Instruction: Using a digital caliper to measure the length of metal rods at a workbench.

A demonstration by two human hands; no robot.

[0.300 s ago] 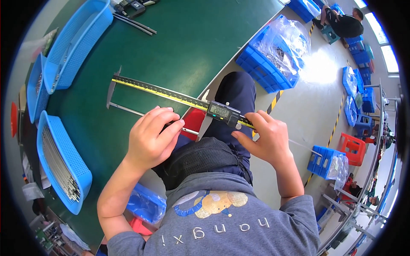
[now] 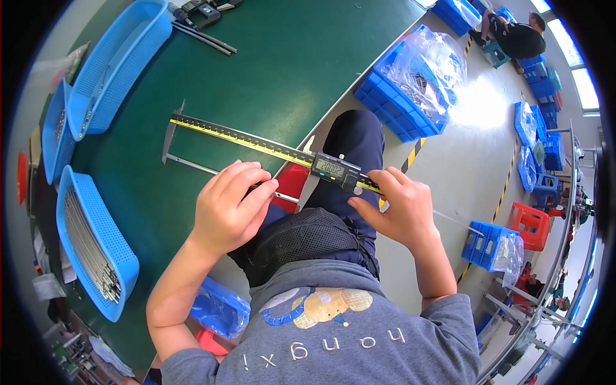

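Note:
A long digital caliper (image 2: 256, 142) lies across the edge of the green table (image 2: 269, 70), its fixed jaw at the far left and its display slider (image 2: 333, 170) over my lap. My right hand (image 2: 398, 205) grips the caliper's beam just behind the slider, thumb at the wheel. A thin metal rod (image 2: 189, 165) sits between the jaws, parallel to the beam. My left hand (image 2: 231, 205) pinches that rod near the sliding jaw.
Blue mesh trays stand along the table's left: one (image 2: 96, 250) holds several metal rods, another (image 2: 115, 64) sits further back. Rods and tools (image 2: 205, 25) lie at the far edge. Blue crates (image 2: 404, 96) with plastic bags stand on the floor to the right.

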